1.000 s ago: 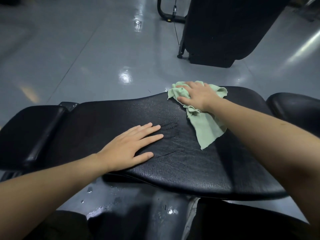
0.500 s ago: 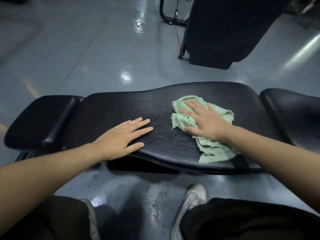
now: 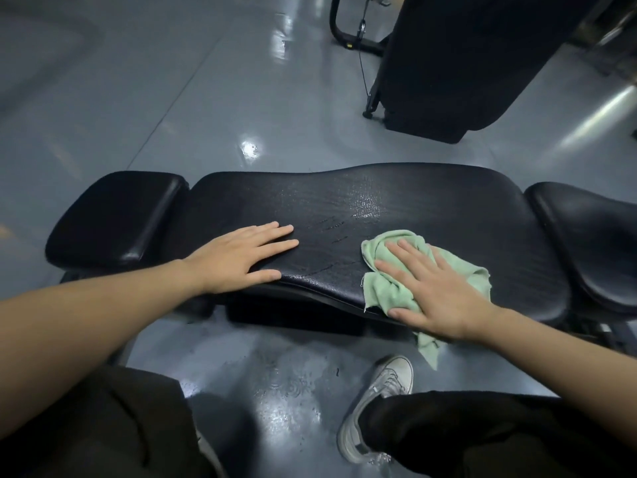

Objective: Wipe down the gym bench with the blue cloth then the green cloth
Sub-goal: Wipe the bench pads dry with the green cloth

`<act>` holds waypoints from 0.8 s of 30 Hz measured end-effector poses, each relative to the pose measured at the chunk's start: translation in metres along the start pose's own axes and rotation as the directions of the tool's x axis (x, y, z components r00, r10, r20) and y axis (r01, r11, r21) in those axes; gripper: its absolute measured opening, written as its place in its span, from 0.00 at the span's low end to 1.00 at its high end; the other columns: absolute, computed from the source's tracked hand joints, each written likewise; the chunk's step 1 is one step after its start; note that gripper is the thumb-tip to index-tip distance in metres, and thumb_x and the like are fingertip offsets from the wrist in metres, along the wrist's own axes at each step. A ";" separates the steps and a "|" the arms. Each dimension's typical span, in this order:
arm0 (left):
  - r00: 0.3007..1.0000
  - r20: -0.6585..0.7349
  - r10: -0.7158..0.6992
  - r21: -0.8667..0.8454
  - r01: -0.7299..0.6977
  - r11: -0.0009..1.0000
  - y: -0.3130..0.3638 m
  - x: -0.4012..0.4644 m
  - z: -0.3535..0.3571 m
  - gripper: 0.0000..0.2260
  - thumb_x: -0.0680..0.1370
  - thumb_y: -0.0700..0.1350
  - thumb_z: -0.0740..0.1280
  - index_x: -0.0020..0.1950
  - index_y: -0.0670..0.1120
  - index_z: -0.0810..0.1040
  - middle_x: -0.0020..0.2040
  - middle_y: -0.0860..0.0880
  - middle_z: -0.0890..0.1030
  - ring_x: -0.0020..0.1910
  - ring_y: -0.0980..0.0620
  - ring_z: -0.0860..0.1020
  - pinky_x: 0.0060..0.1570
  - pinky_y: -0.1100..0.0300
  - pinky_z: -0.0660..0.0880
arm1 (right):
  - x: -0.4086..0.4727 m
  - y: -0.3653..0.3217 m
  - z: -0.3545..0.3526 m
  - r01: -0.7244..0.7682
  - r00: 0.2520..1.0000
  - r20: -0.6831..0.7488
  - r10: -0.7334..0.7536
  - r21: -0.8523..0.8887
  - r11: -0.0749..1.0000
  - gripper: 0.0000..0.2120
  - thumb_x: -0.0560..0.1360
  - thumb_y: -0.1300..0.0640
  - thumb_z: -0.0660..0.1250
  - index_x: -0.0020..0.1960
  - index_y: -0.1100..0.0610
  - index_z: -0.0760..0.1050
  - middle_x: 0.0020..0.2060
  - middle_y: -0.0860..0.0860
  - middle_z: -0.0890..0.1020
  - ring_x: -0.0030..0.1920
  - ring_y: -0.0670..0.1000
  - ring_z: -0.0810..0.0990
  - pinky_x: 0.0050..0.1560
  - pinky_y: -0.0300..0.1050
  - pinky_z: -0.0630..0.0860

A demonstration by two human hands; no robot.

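The green cloth (image 3: 386, 284) is being pressed flat against the near edge of the gym bench (image 3: 379, 201) by the right hand (image 3: 434, 288), fingers straight and spread; one corner is hanging over the edge; the left hand (image 3: 241, 257) is being rested flat on the pad, fingers straight, gripping nothing; a grey shoe (image 3: 375, 401) is being stood on the glossy floor (image 3: 172, 98) below.

A: Floor? Glossy grey-blue painted floor (image 3: 193, 98), bright light glare on it, wet-looking patches near the bottom.

B: Beyond: large black upholstered gym machine (image 3: 458, 63), black tubular metal frame (image 3: 348, 32) beside it, thin cable hanging.
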State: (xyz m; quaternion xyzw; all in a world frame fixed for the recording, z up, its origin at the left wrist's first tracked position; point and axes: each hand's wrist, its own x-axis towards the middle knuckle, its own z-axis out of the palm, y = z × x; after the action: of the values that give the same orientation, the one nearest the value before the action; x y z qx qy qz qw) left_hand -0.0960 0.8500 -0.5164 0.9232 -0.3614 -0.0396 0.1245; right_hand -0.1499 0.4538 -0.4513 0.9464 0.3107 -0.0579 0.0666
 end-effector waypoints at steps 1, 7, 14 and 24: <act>1.000 -0.003 -0.006 -0.001 0.006 1.000 -0.005 -0.004 0.001 0.30 0.80 0.70 0.47 0.81 0.63 0.49 0.82 0.62 0.46 0.81 0.60 0.45 0.79 0.56 0.49 | 0.001 -0.003 0.001 0.007 1.000 -0.001 -0.007 -0.010 1.000 0.38 0.76 0.30 0.52 0.81 0.45 0.51 0.81 0.52 0.49 0.81 0.52 0.42 0.77 0.64 0.48; 1.000 -0.002 -0.012 -0.021 0.012 1.000 -0.019 -0.016 0.001 0.31 0.80 0.70 0.48 0.81 0.63 0.49 0.82 0.62 0.45 0.80 0.61 0.43 0.79 0.59 0.46 | 0.026 -0.027 0.004 0.089 0.996 0.016 -0.088 -0.058 0.994 0.40 0.76 0.32 0.56 0.81 0.47 0.48 0.81 0.54 0.48 0.81 0.55 0.42 0.76 0.66 0.50; 0.999 -0.005 -0.040 -0.011 0.040 0.999 -0.029 -0.030 0.003 0.32 0.79 0.71 0.49 0.81 0.63 0.48 0.82 0.62 0.45 0.80 0.61 0.43 0.78 0.61 0.45 | 0.082 -0.073 0.012 0.135 0.991 0.015 -0.134 -0.082 0.987 0.41 0.76 0.34 0.58 0.81 0.49 0.48 0.81 0.57 0.49 0.80 0.59 0.44 0.76 0.67 0.50; 0.997 0.009 -0.077 0.014 0.077 0.997 -0.033 -0.037 0.003 0.34 0.79 0.72 0.50 0.82 0.62 0.47 0.82 0.62 0.44 0.81 0.60 0.44 0.79 0.56 0.50 | 0.116 -0.100 0.014 0.109 0.993 -0.053 -0.109 -0.017 0.994 0.41 0.73 0.39 0.65 0.80 0.49 0.52 0.80 0.57 0.52 0.80 0.59 0.47 0.76 0.67 0.48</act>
State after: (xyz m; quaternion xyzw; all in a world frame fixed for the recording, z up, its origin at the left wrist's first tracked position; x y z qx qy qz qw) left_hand -0.1025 0.8976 -0.5286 0.9371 -0.3263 -0.0465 0.1150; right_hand -0.1172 0.5983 -0.4917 0.9287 0.3640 -0.0338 0.0616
